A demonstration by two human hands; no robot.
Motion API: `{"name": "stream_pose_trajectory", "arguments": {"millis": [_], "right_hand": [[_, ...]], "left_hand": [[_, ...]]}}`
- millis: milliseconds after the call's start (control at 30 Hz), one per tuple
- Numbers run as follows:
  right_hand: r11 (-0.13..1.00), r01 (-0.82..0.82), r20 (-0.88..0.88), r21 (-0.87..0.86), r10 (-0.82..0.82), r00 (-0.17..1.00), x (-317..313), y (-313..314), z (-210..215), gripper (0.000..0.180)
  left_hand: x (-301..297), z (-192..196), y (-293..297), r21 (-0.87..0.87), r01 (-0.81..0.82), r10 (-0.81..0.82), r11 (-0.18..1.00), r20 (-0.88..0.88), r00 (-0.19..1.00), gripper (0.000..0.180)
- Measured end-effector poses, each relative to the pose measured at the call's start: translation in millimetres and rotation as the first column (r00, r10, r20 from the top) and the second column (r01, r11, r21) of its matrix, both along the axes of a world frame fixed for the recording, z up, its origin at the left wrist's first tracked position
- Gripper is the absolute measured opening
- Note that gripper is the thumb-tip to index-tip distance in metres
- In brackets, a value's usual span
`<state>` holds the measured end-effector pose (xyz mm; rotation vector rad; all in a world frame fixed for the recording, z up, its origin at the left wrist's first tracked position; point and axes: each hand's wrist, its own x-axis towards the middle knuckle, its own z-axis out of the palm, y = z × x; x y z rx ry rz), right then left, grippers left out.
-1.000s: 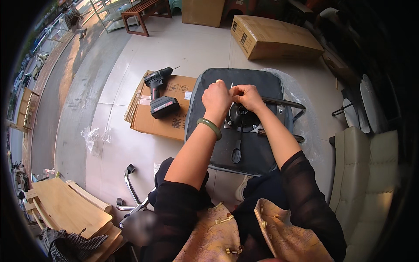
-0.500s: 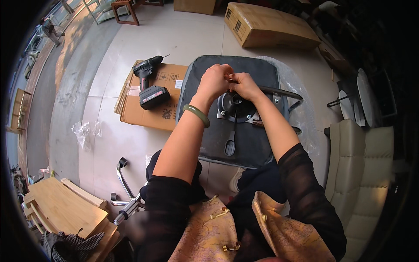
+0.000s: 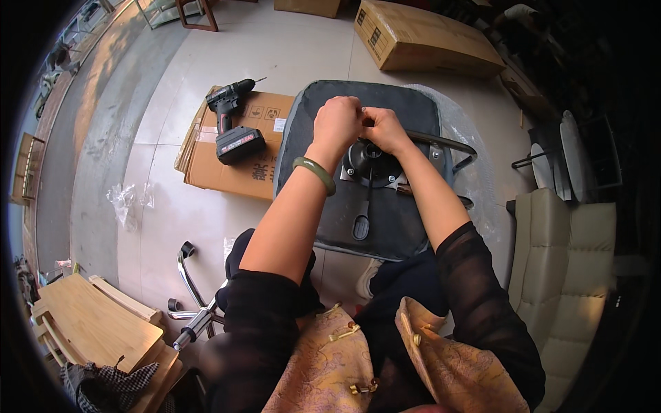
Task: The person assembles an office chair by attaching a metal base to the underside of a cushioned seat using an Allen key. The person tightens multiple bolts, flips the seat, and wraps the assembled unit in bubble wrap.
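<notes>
A black padded chair seat [image 3: 392,230] lies underside up in front of me. On its middle sits a round black chair mechanism [image 3: 359,165] on a bolted metal plate, with a paddle-ended lever [image 3: 361,224] pointing toward me. Just above the mechanism's far side, my left hand [image 3: 337,127], below a green bangle, is closed with its fingertips meeting those of my right hand [image 3: 384,131]. My right thumb and fingers are pinched together. Whatever lies between the fingertips is too small and hidden to name. A dark curved tube [image 3: 454,144] runs along the seat's right side.
A cordless drill [image 3: 234,124] rests on a flat cardboard box [image 3: 255,180] left of the seat. A chrome chair base [image 3: 196,316] and a wooden stool [image 3: 103,323] are at lower left. A beige sofa [image 3: 544,268] stands right. A larger carton [image 3: 434,45] is behind.
The view has shifted slightly. My hands stay together above the mechanism, with the left hand's fingers and wrist turned a little. The seat, drill and boxes have not visibly moved.
</notes>
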<state>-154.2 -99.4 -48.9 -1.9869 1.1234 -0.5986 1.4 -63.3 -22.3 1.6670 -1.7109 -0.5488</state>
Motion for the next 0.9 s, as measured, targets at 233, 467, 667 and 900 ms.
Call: {"name": "stream_pose_trajectory", "arguments": {"millis": [233,467,667,900], "right_hand": [[0.974,-0.116,0.181,0.194,0.081,0.980,-8,-7,-9,0.010],[0.997,0.009,-0.005,0.080,-0.009,1.000,-3,-3,-4,0.011],[1.000,-0.003,-0.070,0.025,0.005,0.998,-2,-4,-4,0.010],[0.998,0.001,0.020,0.055,-0.002,1.000,-2,-3,-2,0.010]], "left_hand": [[2,-5,1,-0.107,0.195,-0.203,0.975,-0.071,0.977,0.021],[2,9,1,0.245,-0.057,0.055,0.968,0.015,0.998,0.034],[4,26,7,0.388,-0.063,0.056,0.920,0.028,0.998,0.046],[-4,20,7,0.324,-0.134,0.138,0.937,0.010,0.990,0.033]]}}
